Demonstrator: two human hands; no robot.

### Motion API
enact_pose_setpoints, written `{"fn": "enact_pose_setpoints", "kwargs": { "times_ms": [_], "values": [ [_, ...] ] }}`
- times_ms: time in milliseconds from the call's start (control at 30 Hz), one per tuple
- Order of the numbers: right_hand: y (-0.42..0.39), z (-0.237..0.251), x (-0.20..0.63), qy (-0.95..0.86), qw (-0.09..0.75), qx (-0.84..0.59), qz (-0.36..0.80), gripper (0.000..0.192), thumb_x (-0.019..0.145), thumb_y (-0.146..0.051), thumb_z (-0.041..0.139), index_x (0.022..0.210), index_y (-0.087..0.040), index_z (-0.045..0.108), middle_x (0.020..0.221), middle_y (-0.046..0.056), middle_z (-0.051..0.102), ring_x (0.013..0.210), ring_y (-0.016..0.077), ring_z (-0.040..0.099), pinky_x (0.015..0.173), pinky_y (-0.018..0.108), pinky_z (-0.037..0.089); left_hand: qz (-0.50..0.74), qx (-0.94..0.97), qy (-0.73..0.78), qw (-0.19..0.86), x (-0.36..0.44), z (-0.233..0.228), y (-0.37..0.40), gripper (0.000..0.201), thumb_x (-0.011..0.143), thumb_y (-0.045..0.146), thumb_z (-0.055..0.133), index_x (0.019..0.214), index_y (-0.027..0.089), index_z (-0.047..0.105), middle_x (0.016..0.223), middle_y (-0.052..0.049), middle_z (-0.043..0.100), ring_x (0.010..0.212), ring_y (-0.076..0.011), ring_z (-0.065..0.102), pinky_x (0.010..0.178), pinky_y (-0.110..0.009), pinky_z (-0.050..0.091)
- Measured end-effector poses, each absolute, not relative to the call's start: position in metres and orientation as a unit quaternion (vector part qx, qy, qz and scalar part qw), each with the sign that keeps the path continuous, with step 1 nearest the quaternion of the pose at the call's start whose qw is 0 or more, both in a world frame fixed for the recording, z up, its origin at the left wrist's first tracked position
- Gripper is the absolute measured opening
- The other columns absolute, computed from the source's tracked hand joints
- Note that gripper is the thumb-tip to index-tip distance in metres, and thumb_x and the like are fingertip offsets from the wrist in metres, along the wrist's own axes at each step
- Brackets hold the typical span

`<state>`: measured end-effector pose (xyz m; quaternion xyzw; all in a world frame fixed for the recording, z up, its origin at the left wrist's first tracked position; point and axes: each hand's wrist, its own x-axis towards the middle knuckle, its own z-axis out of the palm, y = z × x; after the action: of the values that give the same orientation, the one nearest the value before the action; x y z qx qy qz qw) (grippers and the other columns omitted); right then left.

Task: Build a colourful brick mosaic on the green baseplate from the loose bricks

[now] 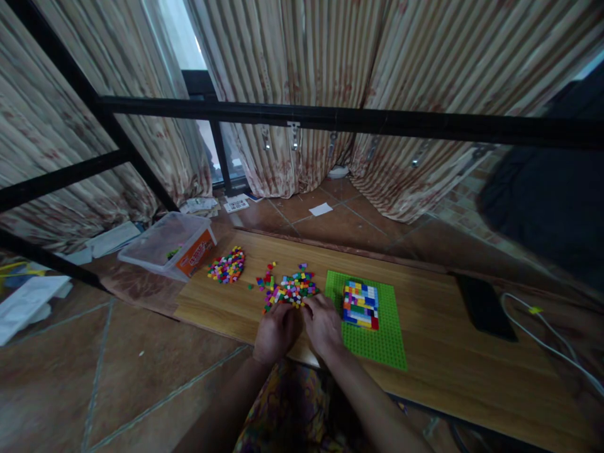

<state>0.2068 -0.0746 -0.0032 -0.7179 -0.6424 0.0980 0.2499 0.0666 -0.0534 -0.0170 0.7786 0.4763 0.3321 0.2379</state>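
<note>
A wooden board (453,371) lies on the tiled floor; on it a green baseplate (384,343) carries a block of coloured bricks (361,305). Left of the baseplate sits a loose brick pile (290,289), farther left a smaller pile (227,265). The left hand (276,330) and right hand (323,324) meet at the near pile's edge, fingers curled together; whether they pinch a brick I cannot tell. Picking single bricks calls for fingertips, not palms.

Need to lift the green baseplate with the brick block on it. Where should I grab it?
Likely the near right corner of the green baseplate, coming from the right. It lies flat, the brick block fills its far left part, and the right hand crowds its left edge.
</note>
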Motion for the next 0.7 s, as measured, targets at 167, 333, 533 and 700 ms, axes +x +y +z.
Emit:
{"fn": "enact_pose_setpoints", "kwargs": {
  "times_ms": [167, 333, 533, 700],
  "values": [
    [-0.073, -0.003, 0.202, -0.649, 0.24, -0.718, 0.081, 0.015, 0.088, -0.02, 0.054, 0.091, -0.024, 0.067, 0.095, 0.003, 0.062, 0.094, 0.0199, 0.054, 0.082, 0.028, 0.041, 0.331, 0.78, 0.478, 0.231, 0.067, -0.016, -0.054, 0.015, 0.087, 0.022, 0.048, 0.093, 0.02, 0.061, 0.087, -0.006, 0.065, 0.079, -0.016, 0.062, 0.071, -0.026, 0.049],
    [-0.072, -0.005, 0.199, -0.649, 0.241, -0.719, 0.062, 0.015, 0.09, -0.02, 0.052, 0.089, -0.024, 0.066, 0.092, 0.003, 0.061, 0.091, 0.0194, 0.053, 0.081, 0.028, 0.04, 0.334, 0.784, 0.473, 0.222, 0.067, -0.015, -0.054, 0.016, 0.087, 0.022, 0.047, 0.093, 0.02, 0.062, 0.086, -0.005, 0.065, 0.077, -0.0155, 0.062, 0.07, -0.025, 0.049],
    [-0.07, -0.006, 0.197, -0.642, 0.217, -0.734, 0.046, 0.011, 0.089, -0.021, 0.053, 0.088, -0.023, 0.064, 0.09, 0.004, 0.063, 0.091, 0.0211, 0.053, 0.082, 0.031, 0.039, 0.339, 0.785, 0.468, 0.223, 0.067, -0.013, -0.053, 0.015, 0.087, 0.022, 0.047, 0.091, 0.019, 0.062, 0.084, -0.006, 0.065, 0.076, -0.0158, 0.062, 0.069, -0.025, 0.049],
    [-0.066, -0.007, 0.195, -0.645, 0.212, -0.733, 0.045, 0.01, 0.088, -0.022, 0.054, 0.088, -0.024, 0.064, 0.091, 0.004, 0.064, 0.091, 0.0215, 0.054, 0.081, 0.032, 0.039, 0.341, 0.787, 0.463, 0.224, 0.067, -0.013, -0.053, 0.015, 0.087, 0.021, 0.047, 0.09, 0.02, 0.062, 0.083, -0.005, 0.065, 0.076, -0.0161, 0.061, 0.069, -0.026, 0.048]
  ]
}}
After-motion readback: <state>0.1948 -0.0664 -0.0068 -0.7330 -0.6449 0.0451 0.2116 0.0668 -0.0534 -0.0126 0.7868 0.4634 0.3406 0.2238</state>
